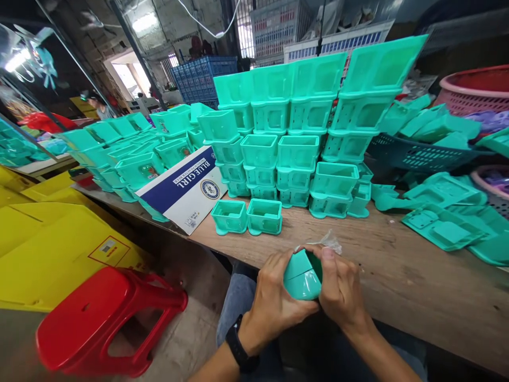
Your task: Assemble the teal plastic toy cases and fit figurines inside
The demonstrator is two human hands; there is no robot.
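Note:
Both of my hands hold one green plastic piece [303, 280] at the table's front edge. My left hand [274, 300] wraps round its left side, thumb along the bottom. My right hand [342, 284] grips its right side, with the thumb near the top rim. The piece is tilted, with a seam across its glossy face and a dark opening at its right. Just behind the hands lies a scrap of clear plastic film [331, 242]. Two small green boxes [264, 216] stand side by side farther back on the wooden table [382, 265].
Tall stacks of green boxes [260, 154] line the back. A white and blue cardboard piece [186, 191] leans at the left. Loose green parts [445, 223] and a dark basket [425, 154] are at the right. A red stool [91, 313] stands lower left. Another person [99, 106] is far left.

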